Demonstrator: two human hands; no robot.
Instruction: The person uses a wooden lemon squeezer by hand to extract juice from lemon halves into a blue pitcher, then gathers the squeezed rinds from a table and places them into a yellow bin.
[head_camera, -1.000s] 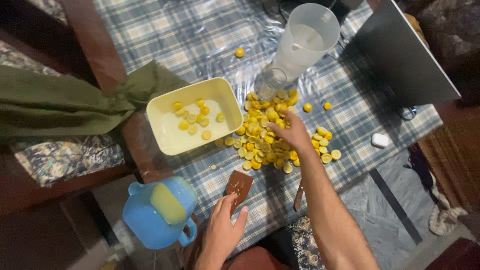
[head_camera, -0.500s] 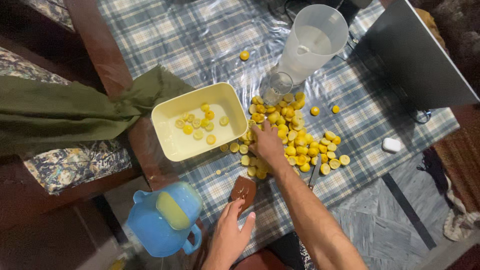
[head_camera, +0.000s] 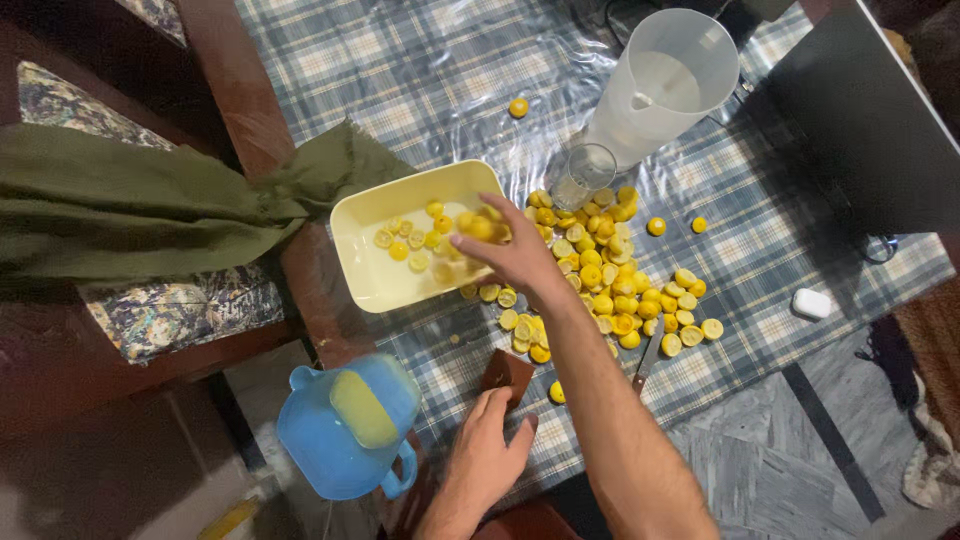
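1. Fingers of the left hand lie flat and loosely spread on the tabletop at its near edge, their tips touching the brown wooden piece; this grip pinches nothing.
2. Beside that hand, off the tabletop's near corner, stands a blue jug with a yellow-green lid.
3. Beyond the wooden piece lies the heap of yellow fruit halves, spread on the tabletop to the right of the cream tray, with a knife at its near right edge.
4. The right hand reaches across the heap to the tray's right rim, its grip closed on a few halves, blurred, just over the rim.
5. The tray's long axis runs left to right from that hand; more halves lie inside.
6. Beyond the tray stand a glass and a white pitcher.
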